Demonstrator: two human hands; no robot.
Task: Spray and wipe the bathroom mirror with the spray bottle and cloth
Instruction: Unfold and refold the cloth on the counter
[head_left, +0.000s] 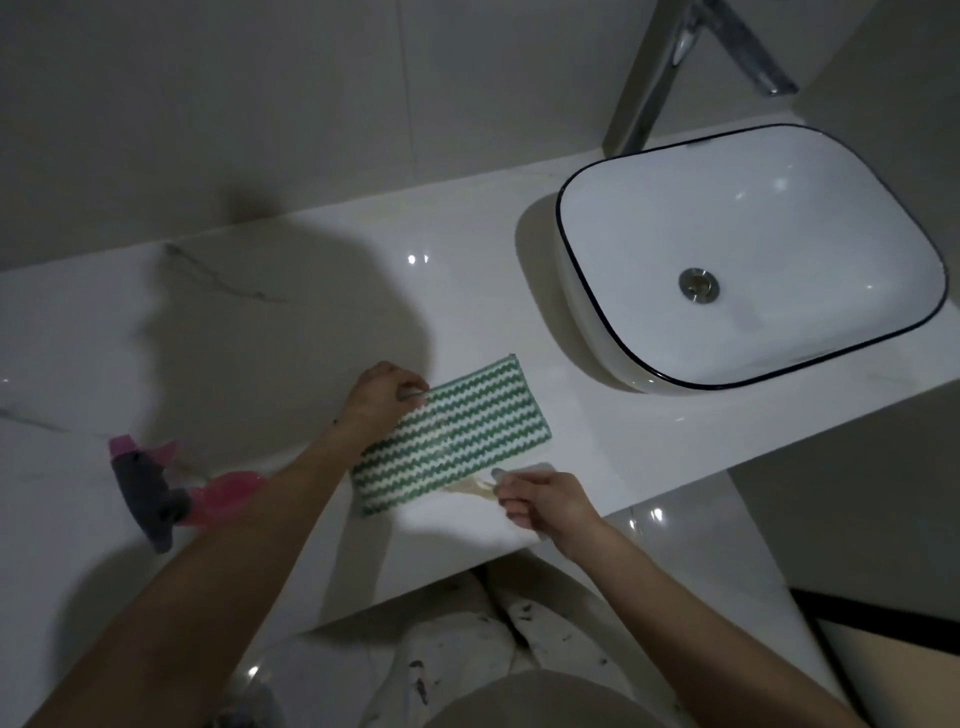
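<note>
Cloth, green-and-white in a zigzag weave, lay folded into a long rectangle on the white marble counter, close to its front edge and just left of the basin. The left hand gripped the cloth's left side, fingers curled over its edge; how far they tucked beneath it was hidden. The right hand sat at the front edge of the counter, just off the cloth's near long side, fingers curled round something pale and crumpled that could not be made out clearly in the dim light; whether that was part of the cloth was unclear. The spray bottle lay on its side near the counter's front-left part, grey trigger head and pink nozzle pointing away, its pink body partly covered by the left forearm. A white vessel basin with a dark rim stood at the right end of the counter, and behind it rose a chrome tap, its top cut off by the upper border. No mirror was in view.
</note>
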